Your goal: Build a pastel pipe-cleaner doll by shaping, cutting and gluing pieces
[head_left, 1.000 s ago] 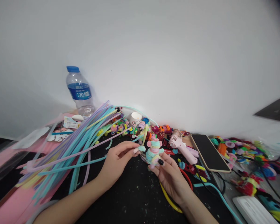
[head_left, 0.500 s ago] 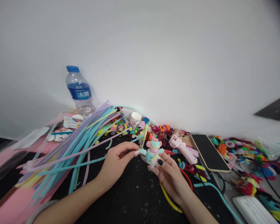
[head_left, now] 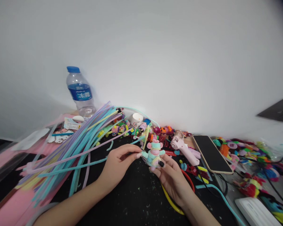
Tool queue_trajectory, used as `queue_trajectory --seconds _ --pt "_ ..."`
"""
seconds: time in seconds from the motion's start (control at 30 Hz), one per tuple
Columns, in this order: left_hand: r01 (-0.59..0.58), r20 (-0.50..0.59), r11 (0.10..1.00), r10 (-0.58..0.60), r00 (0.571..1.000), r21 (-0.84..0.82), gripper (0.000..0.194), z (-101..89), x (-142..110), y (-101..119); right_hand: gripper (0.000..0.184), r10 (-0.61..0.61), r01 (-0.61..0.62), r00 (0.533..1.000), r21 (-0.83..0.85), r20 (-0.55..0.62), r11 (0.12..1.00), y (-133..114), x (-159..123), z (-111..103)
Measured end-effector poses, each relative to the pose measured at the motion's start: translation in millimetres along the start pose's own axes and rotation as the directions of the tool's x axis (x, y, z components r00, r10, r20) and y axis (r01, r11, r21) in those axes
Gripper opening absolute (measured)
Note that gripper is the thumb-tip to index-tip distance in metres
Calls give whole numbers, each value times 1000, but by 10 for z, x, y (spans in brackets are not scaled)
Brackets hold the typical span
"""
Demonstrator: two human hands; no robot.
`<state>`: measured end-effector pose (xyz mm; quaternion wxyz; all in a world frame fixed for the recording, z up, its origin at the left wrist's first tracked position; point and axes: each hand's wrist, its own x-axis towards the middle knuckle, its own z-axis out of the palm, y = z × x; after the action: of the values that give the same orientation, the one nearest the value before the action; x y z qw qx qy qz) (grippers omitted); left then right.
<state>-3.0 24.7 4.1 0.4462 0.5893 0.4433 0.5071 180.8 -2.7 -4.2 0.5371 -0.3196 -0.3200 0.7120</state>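
Note:
A small pastel figure [head_left: 153, 154] of fuzzy pipe cleaner, striped in mint, pink and yellow with round pink ears, is held above the black work surface [head_left: 136, 201]. My right hand [head_left: 173, 177] grips its body from the right, the fingers partly behind it. With thumb and index finger, my left hand [head_left: 122, 161] pinches the tip of the figure's mint arm on the left side. A yellow pipe cleaner [head_left: 146, 138] stands just behind the figure.
Left lies a bundle of long pipe cleaners [head_left: 85, 147], with a water bottle [head_left: 79, 92] behind it. Several finished figures [head_left: 120, 128] and a paper cup [head_left: 136, 120] line the wall. A pink glue gun [head_left: 185, 150], a phone [head_left: 212, 153] and a white box [head_left: 253, 212] are on the right.
My left fingertips have shifted slightly left and down along the figure's arm, which now shows more of its length. My right hand keeps its hold almost unmoved.

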Motion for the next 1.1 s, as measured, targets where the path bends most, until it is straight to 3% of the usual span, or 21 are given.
queue_trajectory --seconds 0.17,0.83,1.1 --pt "85 -11 994 -86 996 -62 6 12 9 14 23 -3 3 1000 -22 13 1000 -14 2 24" --pt "129 -6 981 -131 991 -146 9 28 22 12 24 26 -26 1000 -26 7 999 -6 -17 10" --pt "130 46 973 -123 991 -191 16 29 17 -5 24 21 -22 1000 -47 -10 999 -16 -5 36"
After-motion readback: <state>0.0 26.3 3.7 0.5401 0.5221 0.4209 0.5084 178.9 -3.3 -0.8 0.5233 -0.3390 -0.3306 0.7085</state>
